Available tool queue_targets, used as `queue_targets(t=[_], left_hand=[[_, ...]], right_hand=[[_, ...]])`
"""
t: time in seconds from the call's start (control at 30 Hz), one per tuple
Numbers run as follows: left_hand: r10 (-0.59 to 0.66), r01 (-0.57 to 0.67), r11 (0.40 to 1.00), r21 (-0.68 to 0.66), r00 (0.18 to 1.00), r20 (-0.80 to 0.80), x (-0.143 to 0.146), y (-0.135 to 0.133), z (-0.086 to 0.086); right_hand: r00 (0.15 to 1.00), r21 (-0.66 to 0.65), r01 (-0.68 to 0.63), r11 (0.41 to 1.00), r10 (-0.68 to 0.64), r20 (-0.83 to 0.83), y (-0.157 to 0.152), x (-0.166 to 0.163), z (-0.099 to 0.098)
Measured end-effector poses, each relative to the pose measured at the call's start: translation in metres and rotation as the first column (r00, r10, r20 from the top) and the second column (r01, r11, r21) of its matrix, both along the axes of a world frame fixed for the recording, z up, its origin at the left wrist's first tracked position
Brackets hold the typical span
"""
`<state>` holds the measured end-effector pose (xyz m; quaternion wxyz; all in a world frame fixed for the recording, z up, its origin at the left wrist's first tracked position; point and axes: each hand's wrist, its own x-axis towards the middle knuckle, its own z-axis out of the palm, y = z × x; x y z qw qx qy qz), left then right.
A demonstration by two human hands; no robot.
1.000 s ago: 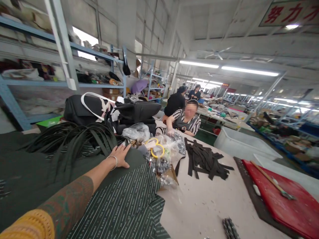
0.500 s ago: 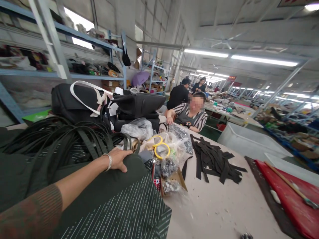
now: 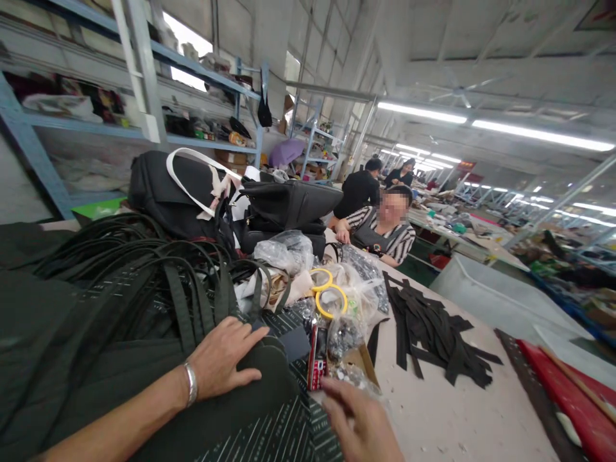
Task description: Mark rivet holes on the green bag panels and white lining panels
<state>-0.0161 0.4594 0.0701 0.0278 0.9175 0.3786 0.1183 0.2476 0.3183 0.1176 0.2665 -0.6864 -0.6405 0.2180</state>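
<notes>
My left hand (image 3: 224, 359) lies flat, fingers spread, on a stack of dark green fabric pieces (image 3: 144, 398) whose lining shows white stripes. A silver bracelet sits on that wrist. My right hand (image 3: 359, 423) comes in at the bottom edge, fingers loosely curled, holding nothing that I can see, just short of clear bags of small metal parts (image 3: 344, 333) in a cardboard box. Two yellow tape rolls (image 3: 330, 298) rest on the bags. A heap of dark green straps (image 3: 158, 269) lies behind my left hand.
Black bags (image 3: 283, 208) with a white strap stand at the back. Cut black strips (image 3: 433, 330) are spread over the pale table (image 3: 433, 417). A red board (image 3: 577, 398) lies at right. A person in a striped top (image 3: 385, 234) sits opposite; shelving (image 3: 144, 128) lines the left.
The view has swung down and left. My left hand slid back toward me along the green fabric. My right hand has come into view at the bottom.
</notes>
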Motion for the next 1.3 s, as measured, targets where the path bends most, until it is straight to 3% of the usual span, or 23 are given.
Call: queue_targets(t=[0.03,0.17,0.23,0.33,0.47,0.57,0.7,0.77,0.83,0.9,0.97,1.07,1.3], left_hand=[[0.007,-0.007,1.000,0.009,1.000,0.016,0.000,-0.001,-0.011],[0.059,-0.059,0.998,0.002,0.996,0.063,-0.002,0.000,-0.040],[0.091,-0.089,0.996,-0.019,0.991,0.099,-0.004,0.002,-0.046],[0.140,-0.133,0.990,-0.057,0.977,0.160,-0.006,0.005,-0.050],[0.185,-0.163,0.982,-0.098,0.935,0.301,-0.008,0.008,-0.052],[0.204,-0.177,0.979,-0.107,0.904,0.376,-0.005,0.011,-0.052],[0.269,-0.247,0.963,-0.113,0.922,0.278,0.001,0.014,-0.053],[0.293,-0.273,0.954,-0.120,0.935,0.198,0.004,0.015,-0.053],[0.287,-0.273,0.956,-0.107,0.946,0.152,0.007,0.015,-0.053],[0.279,-0.269,0.959,-0.087,0.950,0.139,0.008,0.014,-0.053],[0.292,-0.285,0.956,-0.068,0.944,0.150,0.009,0.012,-0.052],[0.313,-0.305,0.950,-0.072,0.938,0.152,0.010,0.010,-0.049],[0.316,-0.301,0.946,-0.118,0.939,0.138,0.013,0.009,-0.045]], right_hand=[[0.996,-0.012,-0.086,0.996,0.086,-0.031,0.031,-0.004,0.004],[0.999,0.135,-0.046,0.990,0.048,-0.008,0.137,-0.032,0.007],[0.998,0.136,-0.057,0.989,0.058,-0.004,0.172,-0.050,-0.001],[0.999,0.122,-0.016,0.992,0.021,-0.032,0.201,-0.072,-0.020],[0.993,0.051,0.005,0.999,0.001,-0.120,0.198,-0.091,-0.039],[0.938,0.065,-0.163,0.984,0.175,-0.300,0.178,-0.102,-0.045],[0.838,0.042,-0.394,0.918,0.378,-0.394,0.166,-0.101,-0.041],[0.891,0.012,-0.399,0.917,0.391,-0.229,0.176,-0.092,-0.030],[0.943,0.113,-0.331,0.937,0.323,0.080,0.192,-0.081,-0.015],[0.897,0.198,-0.311,0.930,0.217,0.386,0.212,-0.072,-0.001],[0.797,0.112,-0.334,0.936,0.217,0.563,0.228,-0.068,0.006],[0.725,-0.062,-0.307,0.950,0.275,0.631,0.241,-0.069,0.003],[0.652,-0.197,-0.315,0.928,0.362,0.666,0.232,-0.084,-0.007]])
